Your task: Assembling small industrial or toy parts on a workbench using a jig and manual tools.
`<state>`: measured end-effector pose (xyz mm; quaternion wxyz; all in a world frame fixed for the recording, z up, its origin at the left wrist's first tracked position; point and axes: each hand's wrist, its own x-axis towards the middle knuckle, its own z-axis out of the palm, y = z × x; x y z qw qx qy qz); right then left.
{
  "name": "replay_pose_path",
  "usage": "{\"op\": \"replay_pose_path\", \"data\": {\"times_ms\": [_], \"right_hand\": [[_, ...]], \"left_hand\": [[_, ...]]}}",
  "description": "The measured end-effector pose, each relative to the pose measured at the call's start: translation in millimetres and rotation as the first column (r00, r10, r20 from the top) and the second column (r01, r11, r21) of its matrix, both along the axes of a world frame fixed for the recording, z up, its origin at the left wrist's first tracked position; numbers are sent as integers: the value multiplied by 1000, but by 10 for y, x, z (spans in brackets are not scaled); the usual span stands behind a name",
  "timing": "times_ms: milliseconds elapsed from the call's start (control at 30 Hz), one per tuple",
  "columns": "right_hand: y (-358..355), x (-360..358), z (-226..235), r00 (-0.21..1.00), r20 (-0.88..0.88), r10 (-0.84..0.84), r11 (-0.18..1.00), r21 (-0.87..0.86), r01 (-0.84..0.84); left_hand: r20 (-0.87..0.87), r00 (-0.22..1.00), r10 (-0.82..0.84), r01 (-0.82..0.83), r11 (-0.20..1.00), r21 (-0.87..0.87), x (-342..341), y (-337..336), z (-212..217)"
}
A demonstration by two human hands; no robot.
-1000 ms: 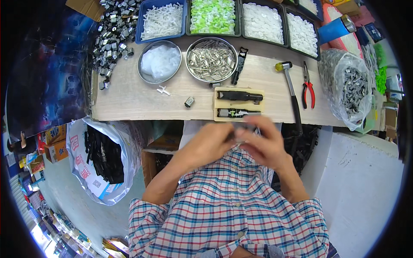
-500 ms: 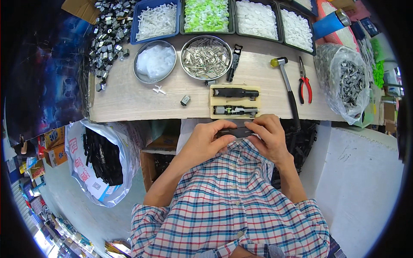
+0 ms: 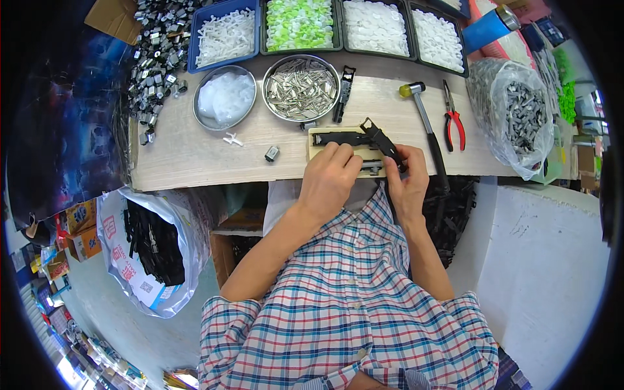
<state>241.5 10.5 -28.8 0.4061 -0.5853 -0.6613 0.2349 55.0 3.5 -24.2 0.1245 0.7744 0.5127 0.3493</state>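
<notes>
Black plastic part (image 3: 385, 142) now pinched in right hand (image 3: 406, 179), tilted over wooden jig block (image 3: 338, 144); half second back both hands sat lower, near shirt. Left hand (image 3: 328, 182) came up too, fingers curled on jig's near edge, grip unclear. Jig's lower slot hidden under fingers. Hammer (image 3: 426, 117), red pliers (image 3: 454, 123) just right of right hand; steel bowl of pins (image 3: 301, 78) beyond.

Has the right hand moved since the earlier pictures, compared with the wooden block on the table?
Yes. The right hand has gone forward from over the lap to the table edge, now holding a black part at the wooden block.
</notes>
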Motion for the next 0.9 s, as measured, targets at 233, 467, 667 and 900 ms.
{"op": "replay_pose_path", "data": {"times_ms": [233,467,667,900], "right_hand": [[-8,1,-29,999,32,25,1000,-11,-25],[-3,55,128,999,-40,34,999,-32,-35],[-53,54,212,924,254,285,957,-13,-291],[44,-88,231,864,358,355,922,16,-386]], "left_hand": [[-47,998,-52,54,997,47,-1,27,1],[122,992,45,-50,998,38,-153,-14,131],[657,632,411,-147,896,-419,-497,-217,84],[366,895,255,-102,916,-389,-549,-370,54]]}}
